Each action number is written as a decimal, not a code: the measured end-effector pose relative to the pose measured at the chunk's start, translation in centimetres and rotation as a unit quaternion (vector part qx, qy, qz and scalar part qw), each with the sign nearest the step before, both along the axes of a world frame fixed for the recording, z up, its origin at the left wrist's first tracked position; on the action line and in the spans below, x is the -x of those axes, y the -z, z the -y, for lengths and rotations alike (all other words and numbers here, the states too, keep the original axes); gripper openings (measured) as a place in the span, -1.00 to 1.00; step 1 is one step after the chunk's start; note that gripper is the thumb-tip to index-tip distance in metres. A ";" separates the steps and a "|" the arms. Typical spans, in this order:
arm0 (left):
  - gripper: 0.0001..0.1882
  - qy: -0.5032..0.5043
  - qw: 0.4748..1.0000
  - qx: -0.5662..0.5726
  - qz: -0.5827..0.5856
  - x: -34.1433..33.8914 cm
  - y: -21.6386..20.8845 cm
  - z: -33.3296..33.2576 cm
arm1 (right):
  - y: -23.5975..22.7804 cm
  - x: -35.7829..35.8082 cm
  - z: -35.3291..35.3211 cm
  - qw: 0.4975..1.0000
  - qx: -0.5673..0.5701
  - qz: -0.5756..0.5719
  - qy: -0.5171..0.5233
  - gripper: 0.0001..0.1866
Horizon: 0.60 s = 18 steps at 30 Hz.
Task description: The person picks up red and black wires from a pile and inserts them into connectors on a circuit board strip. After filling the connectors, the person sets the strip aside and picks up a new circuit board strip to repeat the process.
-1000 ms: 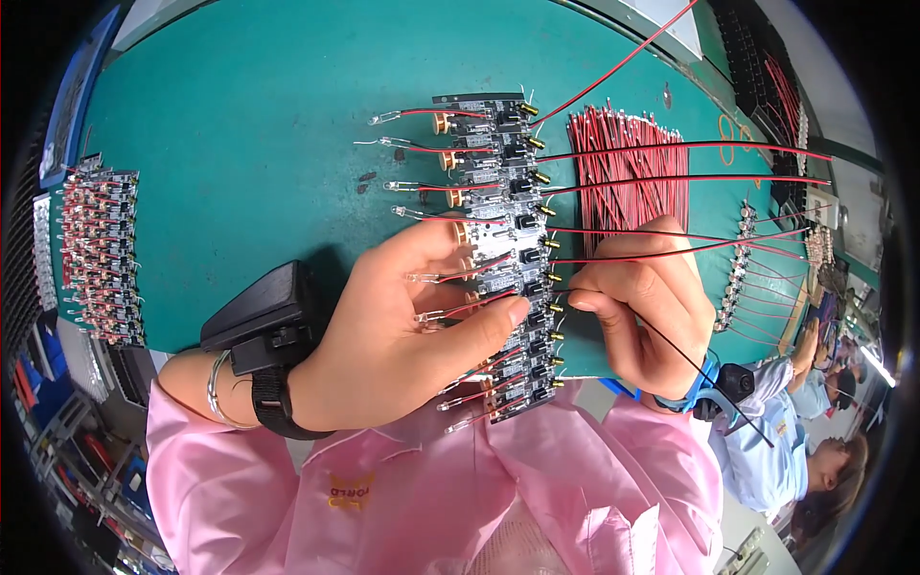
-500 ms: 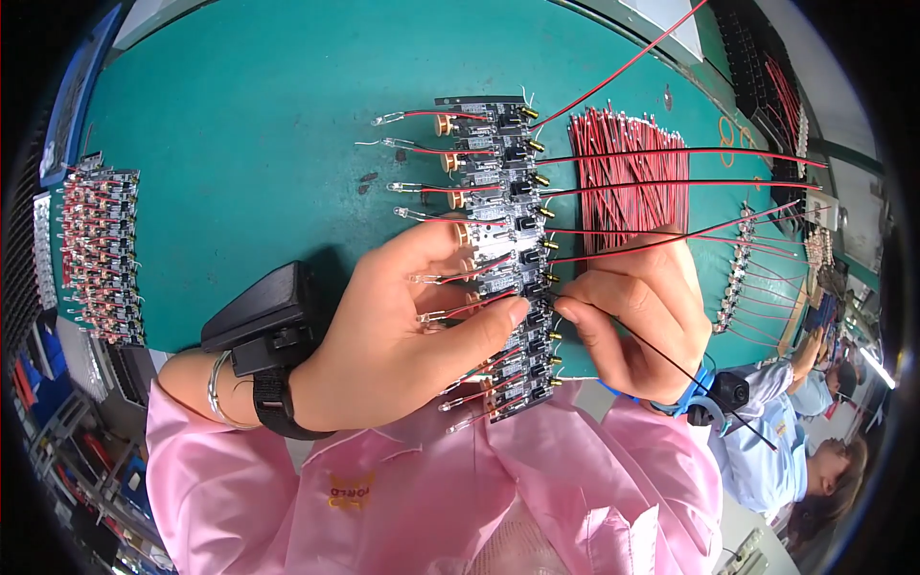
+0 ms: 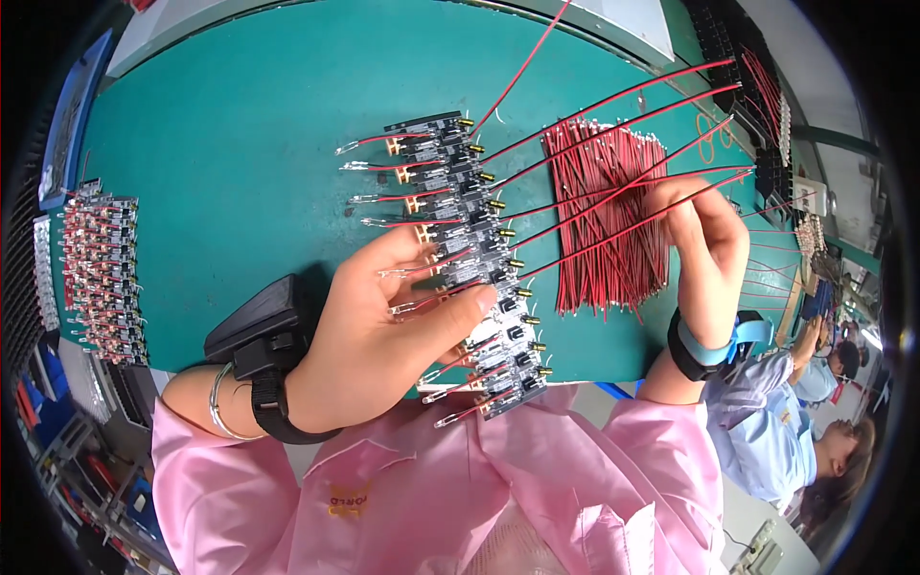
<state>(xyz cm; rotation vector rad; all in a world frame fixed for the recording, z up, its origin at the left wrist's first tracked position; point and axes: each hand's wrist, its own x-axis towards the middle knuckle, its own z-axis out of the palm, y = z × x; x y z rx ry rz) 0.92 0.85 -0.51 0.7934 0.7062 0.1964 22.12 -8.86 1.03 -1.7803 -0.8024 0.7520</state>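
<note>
My left hand (image 3: pixel 398 321) grips a long panel of joined black circuit boards (image 3: pixel 458 216) from its left side, thumb on top and fingers underneath. Small clear LEDs on short red wires (image 3: pixel 388 198) stick out along the panel's left edge, near copper-coloured round parts. Several long red-and-black wires (image 3: pixel 604 110) run from its right edge toward the upper right. My right hand (image 3: pixel 707 240) is closed at the right edge of a pile of red-and-black wires (image 3: pixel 609 240). One long wire crosses over its fingers, and whatever is between the fingertips is hidden.
Stacked circuit board panels (image 3: pixel 101 273) with red wires lie at the far left of the green table (image 3: pixel 240 125). Rubber bands (image 3: pixel 714 139) lie beyond the wire pile. A person in light blue (image 3: pixel 767 431) sits at the right. A black device (image 3: pixel 264 321) is strapped to my left wrist.
My right hand has left the panel's right edge and moved right and up to the wire pile. The panel has shifted left and tilted slightly. Another long wire now runs from its right edge.
</note>
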 end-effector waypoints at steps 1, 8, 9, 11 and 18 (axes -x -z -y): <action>-0.74 0.001 1.000 -0.003 -0.003 0.0 0.0 0.0 | 0.2 -0.2 -0.1 1.000 -0.001 0.003 0.003 -0.90; -0.75 0.005 1.000 -0.010 0.000 0.0 0.1 0.0 | 2.8 -0.9 -0.4 0.906 0.036 0.417 -0.068 -0.90; -0.75 0.007 1.000 -0.008 0.004 0.0 0.1 0.0 | 2.7 -0.8 -0.4 0.905 0.036 0.418 -0.068 -0.90; -0.74 0.005 1.000 -0.006 0.002 0.0 0.0 0.0 | 2.3 -0.6 -0.4 0.935 0.069 0.345 -0.042 -0.90; -0.74 0.008 1.000 -0.008 -0.004 0.0 0.0 0.0 | 1.3 -0.6 0.0 0.975 0.052 0.216 -0.022 -0.90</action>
